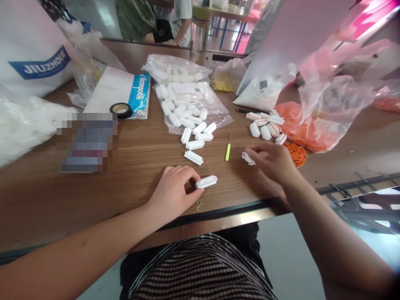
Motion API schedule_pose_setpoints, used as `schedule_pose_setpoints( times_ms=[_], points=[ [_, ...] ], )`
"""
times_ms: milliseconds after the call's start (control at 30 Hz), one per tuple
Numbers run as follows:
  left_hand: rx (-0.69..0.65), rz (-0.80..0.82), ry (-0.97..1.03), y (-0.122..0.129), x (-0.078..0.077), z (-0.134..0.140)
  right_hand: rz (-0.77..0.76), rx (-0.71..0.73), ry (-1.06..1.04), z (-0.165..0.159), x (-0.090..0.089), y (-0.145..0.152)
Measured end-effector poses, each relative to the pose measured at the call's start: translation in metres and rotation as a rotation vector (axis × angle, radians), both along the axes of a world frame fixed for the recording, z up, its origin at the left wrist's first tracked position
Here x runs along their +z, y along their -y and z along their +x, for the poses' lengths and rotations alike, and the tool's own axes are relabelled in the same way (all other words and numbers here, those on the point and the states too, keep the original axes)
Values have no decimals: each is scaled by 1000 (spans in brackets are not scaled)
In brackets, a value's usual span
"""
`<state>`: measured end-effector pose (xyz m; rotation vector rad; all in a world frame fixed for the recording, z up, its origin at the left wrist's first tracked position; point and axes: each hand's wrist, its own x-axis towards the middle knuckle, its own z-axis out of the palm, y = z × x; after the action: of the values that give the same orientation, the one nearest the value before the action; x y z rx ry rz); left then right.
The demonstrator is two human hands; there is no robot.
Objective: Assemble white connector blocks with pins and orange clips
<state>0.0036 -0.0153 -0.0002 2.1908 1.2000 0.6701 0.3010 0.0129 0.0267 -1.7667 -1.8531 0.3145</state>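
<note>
My left hand (173,189) rests at the table's front and pinches one end of a white plastic connector housing (207,182), its row of slots facing up. My right hand (272,159) is over a small heap of tiny white parts (249,159), thumb and fingers drawn together; whatever lies between the fingertips is too small to make out. Between the hands lies a pick with a yellow-green handle (228,152). Several loose white housings (193,157) lie beyond my left hand. Past my right hand are orange strips (295,154) and several housings with orange inserts (265,121).
An open clear bag (215,104) spills white housings at the middle back. Black tape (121,110) sits on a notebook (106,89), near a blurred-out item (89,143). A bag of orange parts (312,129) stands right. A bottle (200,37) and a person (175,21) are behind.
</note>
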Motion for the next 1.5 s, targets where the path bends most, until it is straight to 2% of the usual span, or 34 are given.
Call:
schedule_pose_setpoints(
  times_ms=[33, 67, 167, 500, 800, 967, 1067, 1233, 1267, 1333, 1500],
  points=[
    [2, -2, 1, 0, 0, 0, -67, -131, 99, 15, -1, -7],
    [2, -4, 1, 0, 0, 0, -114, -200, 176, 28, -3, -13],
    [-2, -3, -2, -1, 1, 0, -187, -285, 314, 51, -9, -22],
    [4, 6, -7, 0, 2, 1, -173, -255, 338, 42, -17, -14],
    [4, 24, -11, 0, 0, 0, -155, -187, 151, 44, -23, -21],
    [6, 25, -1, 0, -1, 1, -189, -192, 60, 35, -18, -21],
    [6, 22, 0, 0, 0, 1, -117, -85, -58, 12, -8, -9],
    [-5, 12, 0, 0, 2, 1, -90, 439, -208, -48, 3, 18],
    [-8, 10, 1, 0, 2, 1, -101, 505, -207, -57, 3, 21],
    [-11, 6, 6, 0, 2, 0, -88, 561, -170, -70, 1, 25],
    [-14, 4, 16, 0, 2, -1, 0, 534, -12, -73, -1, 26]
  ],
)
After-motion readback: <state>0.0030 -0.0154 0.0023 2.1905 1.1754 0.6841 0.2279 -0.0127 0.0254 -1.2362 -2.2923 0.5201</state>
